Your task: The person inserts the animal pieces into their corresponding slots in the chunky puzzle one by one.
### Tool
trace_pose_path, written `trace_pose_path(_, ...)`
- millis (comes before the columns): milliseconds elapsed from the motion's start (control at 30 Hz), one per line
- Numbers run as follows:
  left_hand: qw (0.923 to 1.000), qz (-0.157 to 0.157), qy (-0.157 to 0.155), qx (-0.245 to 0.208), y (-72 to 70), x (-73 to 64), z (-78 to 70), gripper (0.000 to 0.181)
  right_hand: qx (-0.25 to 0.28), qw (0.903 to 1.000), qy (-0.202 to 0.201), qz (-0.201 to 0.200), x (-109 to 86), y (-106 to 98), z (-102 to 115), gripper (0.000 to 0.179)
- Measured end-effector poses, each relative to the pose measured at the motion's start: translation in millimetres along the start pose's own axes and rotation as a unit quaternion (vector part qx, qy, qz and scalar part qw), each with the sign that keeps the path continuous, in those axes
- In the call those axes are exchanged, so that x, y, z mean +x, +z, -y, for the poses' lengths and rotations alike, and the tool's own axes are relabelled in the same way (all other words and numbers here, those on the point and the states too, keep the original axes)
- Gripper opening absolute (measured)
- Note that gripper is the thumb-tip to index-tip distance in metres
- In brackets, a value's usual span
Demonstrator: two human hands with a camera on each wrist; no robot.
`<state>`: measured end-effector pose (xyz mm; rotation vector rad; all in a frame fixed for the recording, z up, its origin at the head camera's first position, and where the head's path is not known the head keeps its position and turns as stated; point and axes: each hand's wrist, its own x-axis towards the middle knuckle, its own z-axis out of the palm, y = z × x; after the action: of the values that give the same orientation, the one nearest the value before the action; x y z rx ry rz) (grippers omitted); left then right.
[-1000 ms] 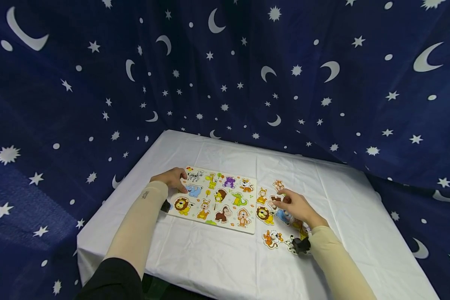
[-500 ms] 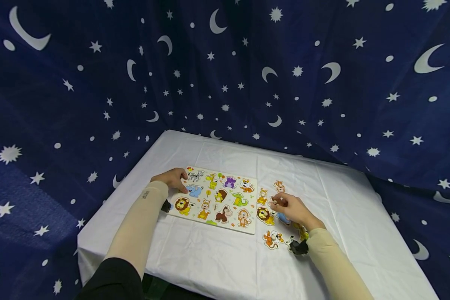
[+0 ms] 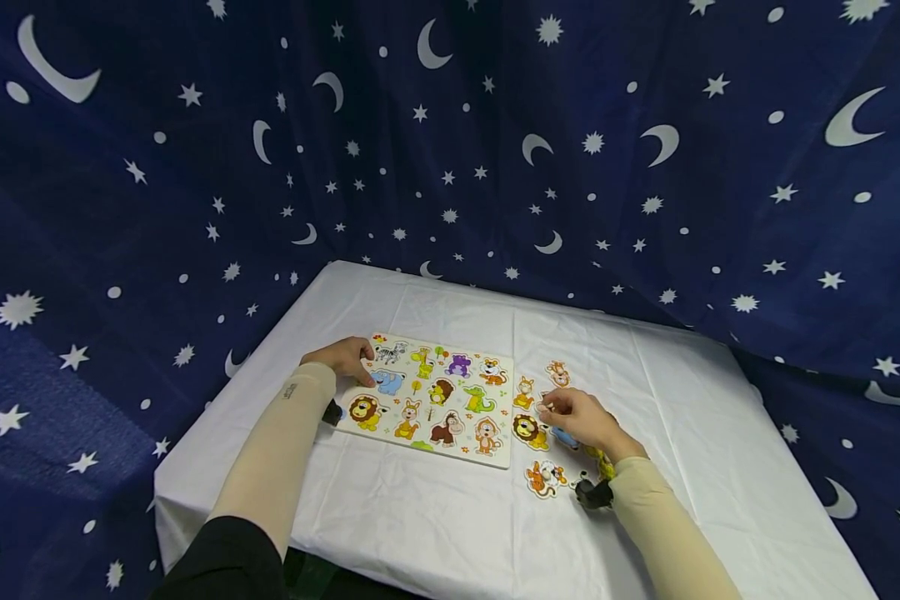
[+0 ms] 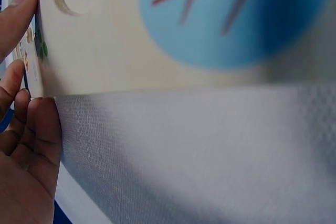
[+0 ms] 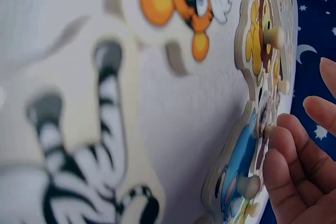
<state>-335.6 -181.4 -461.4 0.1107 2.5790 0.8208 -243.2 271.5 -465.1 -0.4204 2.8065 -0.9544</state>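
My left hand (image 3: pixel 342 358) holds the left edge of a wooden animal puzzle board (image 3: pixel 457 452), thumb on its printed face and fingers at its rim in the left wrist view. Over the loose puzzle pieces, my right hand (image 3: pixel 588 418) has its fingers bent, close to a small wooden knob. In the right wrist view a gap shows between thumb and index finger (image 5: pixel 320 113). Beside this hand lie a lion piece (image 3: pixel 527 431), a blue elephant piece (image 5: pixel 239 156) and a kangaroo piece (image 3: pixel 524 392). The piece directly below the fingers is mostly hidden.
A monkey piece (image 3: pixel 558 373) lies beyond the right hand. Nearer me are a tiger piece (image 3: pixel 545 479) and a zebra piece (image 5: pixel 105 166), partly covered by the black wrist camera (image 3: pixel 592 493). A white cloth (image 3: pixel 420 517) covers the table; a starry blue curtain (image 3: pixel 450 150) surrounds it.
My right hand has moved slightly left and lower over the pieces, its thumb and index finger drawing closer together. The left hand and the puzzle board stay where they were.
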Motion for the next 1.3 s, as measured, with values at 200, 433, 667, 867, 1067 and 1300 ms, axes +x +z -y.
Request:
trace_pose_path(200,0.9998,-0.003,-0.008,0.019,1.2,2.2,1.8,0.051,0.005,0.9999,-0.01,-0.002,-2.3,4.5,2.0,0.029)
trace_pose_path(433,0.9998,0.0,-0.015,0.013,1.3,3.4,0.5,0.051,0.002,0.9999,-0.016,0.001,-3.9,6.1,1.6,0.022)
trace_pose_path(667,0.9998,-0.002,-0.013,0.013,1.8,0.4,0.1,0.051,0.021,0.9996,-0.011,0.015,-2.7,7.1,2.4,0.019)
trace_pose_path(867,1.0,0.002,0.0,0.005,1.5,0.5,1.7,0.051,0.043,0.9985,-0.025,0.023,-0.7,9.3,5.0,0.014)
trace_pose_path(1067,1.0,0.005,0.007,0.001,1.8,1.4,2.0,0.05,0.045,0.9982,-0.032,0.024,1.8,13.3,6.8,0.01)
trace_pose_path(1300,0.9999,0.005,0.009,0.002,1.9,1.4,2.2,0.05,0.057,0.9974,-0.036,0.026,4.8,17.7,6.9,0.009)
